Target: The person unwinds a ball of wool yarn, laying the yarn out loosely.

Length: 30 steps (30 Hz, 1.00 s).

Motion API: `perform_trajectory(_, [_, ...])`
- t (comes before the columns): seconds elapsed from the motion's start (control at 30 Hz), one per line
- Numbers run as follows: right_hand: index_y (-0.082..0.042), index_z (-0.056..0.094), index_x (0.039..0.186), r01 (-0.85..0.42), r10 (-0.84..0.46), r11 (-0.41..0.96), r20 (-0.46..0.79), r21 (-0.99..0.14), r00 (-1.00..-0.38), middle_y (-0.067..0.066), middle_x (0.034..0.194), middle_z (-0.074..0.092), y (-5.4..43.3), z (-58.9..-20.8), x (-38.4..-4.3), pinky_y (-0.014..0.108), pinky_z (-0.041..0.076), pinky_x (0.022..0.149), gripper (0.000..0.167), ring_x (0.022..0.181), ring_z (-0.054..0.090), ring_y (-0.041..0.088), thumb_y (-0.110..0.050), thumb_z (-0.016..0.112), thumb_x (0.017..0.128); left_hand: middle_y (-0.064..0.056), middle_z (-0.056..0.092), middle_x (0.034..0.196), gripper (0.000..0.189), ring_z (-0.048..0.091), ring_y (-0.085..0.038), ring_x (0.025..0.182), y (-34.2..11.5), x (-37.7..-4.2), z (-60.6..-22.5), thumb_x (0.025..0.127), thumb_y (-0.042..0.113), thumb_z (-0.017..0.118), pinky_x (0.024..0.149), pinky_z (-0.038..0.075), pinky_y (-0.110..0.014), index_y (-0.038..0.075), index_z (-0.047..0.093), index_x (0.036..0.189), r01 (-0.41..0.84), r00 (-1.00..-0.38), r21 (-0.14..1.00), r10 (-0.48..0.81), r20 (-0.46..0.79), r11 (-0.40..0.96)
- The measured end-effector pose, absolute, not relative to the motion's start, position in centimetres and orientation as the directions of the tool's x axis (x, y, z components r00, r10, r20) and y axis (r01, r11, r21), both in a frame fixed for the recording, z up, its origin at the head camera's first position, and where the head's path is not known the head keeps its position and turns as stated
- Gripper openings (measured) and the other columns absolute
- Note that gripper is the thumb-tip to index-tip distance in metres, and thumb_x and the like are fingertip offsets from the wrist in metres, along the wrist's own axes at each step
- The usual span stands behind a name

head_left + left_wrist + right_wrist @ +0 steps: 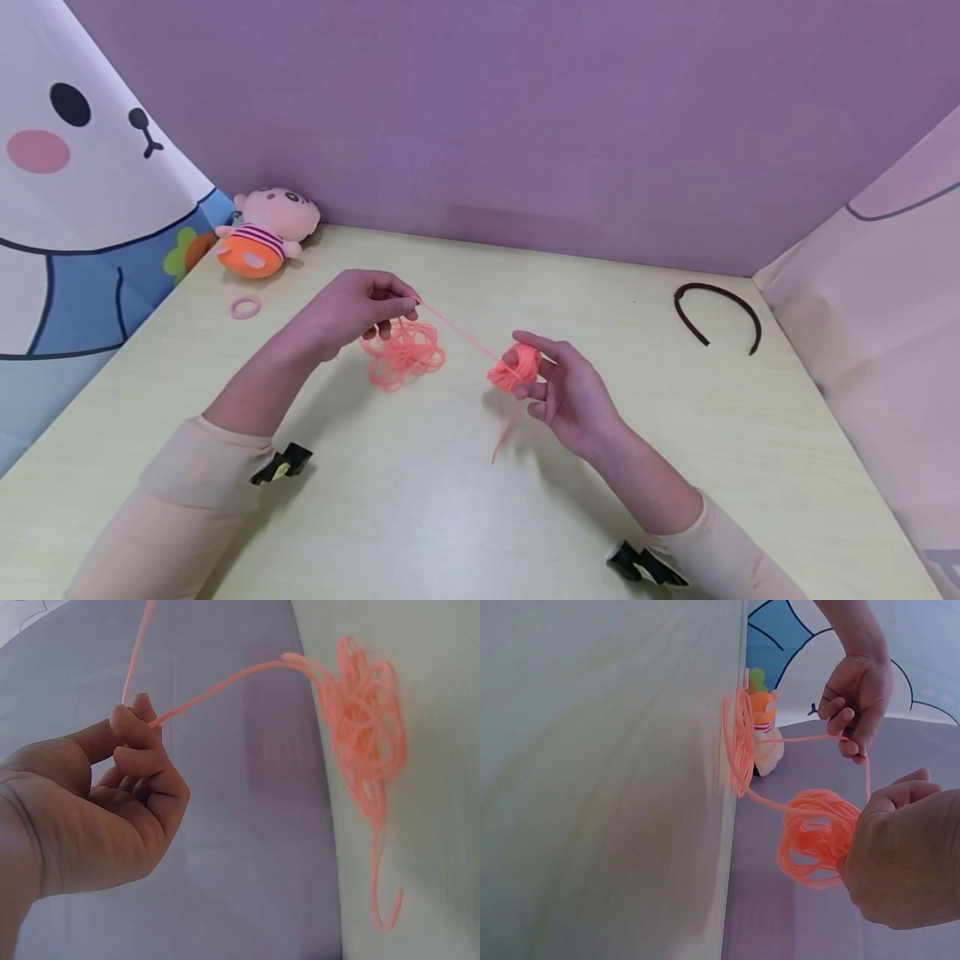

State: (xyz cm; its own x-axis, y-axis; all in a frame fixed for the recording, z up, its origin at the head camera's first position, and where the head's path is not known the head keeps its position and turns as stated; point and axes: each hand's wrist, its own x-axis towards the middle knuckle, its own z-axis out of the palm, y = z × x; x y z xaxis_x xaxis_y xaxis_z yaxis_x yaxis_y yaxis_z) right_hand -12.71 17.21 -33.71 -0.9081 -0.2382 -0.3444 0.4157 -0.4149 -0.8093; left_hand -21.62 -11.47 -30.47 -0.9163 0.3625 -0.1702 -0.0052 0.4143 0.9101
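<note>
Clock centred on the yarn coil (528, 363), head view. Right hand (572, 396) grips that orange coil, above the table (442, 508). Loose yarn heap (408, 351) lies on the table at 9. Left hand (363, 310), 10 o'clock, pinches the strand (136, 651), pulled straight to the coil. Dark headband (717, 288) 2:30; pink ring (234, 311) 9:30; plush toy (264, 240) farthest, 10.

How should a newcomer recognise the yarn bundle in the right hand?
Over the pale table is the right hand. It holds a wound orange-pink yarn bundle: unlike the loose pile on the table, it is compact and in the air.
</note>
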Motion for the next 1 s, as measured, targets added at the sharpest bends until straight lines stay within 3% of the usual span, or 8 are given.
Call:
perform_trajectory(0.2, [-0.011, 0.048, 0.146, 0.418, -0.238, -0.414, -0.347, -0.809, -0.907, 0.0, 0.109, 0.061, 17.2, -33.7, -12.6, 0.02, 0.037, 0.05, 0.043, 0.059, 0.058, 0.013, -0.027, 0.041, 0.107, -0.011, 0.064, 0.113, 0.026, 0.063, -0.026, 0.081, -11.7, -22.0, -31.4, 0.099, 0.016, 0.066, 0.062, 0.049, -0.032, 0.005, 0.064, 0.122, 0.03, -0.892, 0.862, 0.402, -0.205, 0.506])
perform_trajectory(0.33, [-0.011, 0.049, 0.145, 0.417, -0.249, -0.416, -0.34, -0.808, -0.907, 0.001, 0.11, 0.059, 17.2, -33.7, -12.6, 0.02, 0.037, 0.05, 0.043, 0.06, 0.059, 0.013, -0.028, 0.041, 0.107, -0.012, 0.061, 0.123, 0.028, 0.064, -0.025, 0.084, -10.8, -21.7, -32.2, 0.097, 0.012, 0.066, 0.067, 0.05, -0.035, 0.007, 0.063, 0.125, 0.1, -0.873, 0.827, 0.448, -0.194, 0.553])
perform_trajectory(0.5, [-0.01, 0.05, 0.144, 0.413, -0.276, -0.414, -0.32, -0.812, -0.906, 0.001, 0.109, 0.06, 17.2, -33.7, -12.5, 0.02, 0.038, 0.05, 0.043, 0.059, 0.06, 0.013, -0.029, 0.04, 0.107, -0.008, 0.063, 0.114, 0.019, 0.063, -0.027, 0.077, -8.7, -20.2, -32.9, 0.095, 0.012, 0.071, 0.063, 0.05, -0.036, 0.011, 0.069, 0.113, 0.14, -0.84, 0.859, 0.518, -0.16, 0.492])
perform_trajectory(0.67, [-0.01, 0.049, 0.145, 0.412, -0.313, -0.411, -0.299, -0.813, -0.902, 0.003, 0.11, 0.065, 17.2, -33.7, -12.5, 0.02, 0.041, 0.051, 0.044, 0.06, 0.061, 0.013, -0.031, 0.04, 0.107, -0.001, 0.066, 0.105, 0.016, 0.067, -0.035, 0.08, -6.8, -18.7, -33.5, 0.092, 0.018, 0.075, 0.062, 0.053, -0.042, 0.018, 0.072, 0.108, 0.147, -0.804, 0.879, 0.572, -0.161, 0.454])
perform_trajectory(1.0, [-0.008, 0.046, 0.147, 0.414, -0.381, -0.417, -0.258, -0.809, -0.888, 0.003, 0.112, 0.066, 17.2, -33.5, -12.3, 0.019, 0.044, 0.053, 0.048, 0.061, 0.063, 0.013, -0.035, 0.037, 0.108, 0.002, 0.07, 0.101, 0.017, 0.068, -0.037, 0.078, -5.2, -17.6, -34.0, 0.091, 0.023, 0.078, 0.054, 0.045, -0.031, 0.024, 0.074, 0.106, 0.139, -0.786, 0.886, 0.593, -0.174, 0.443])
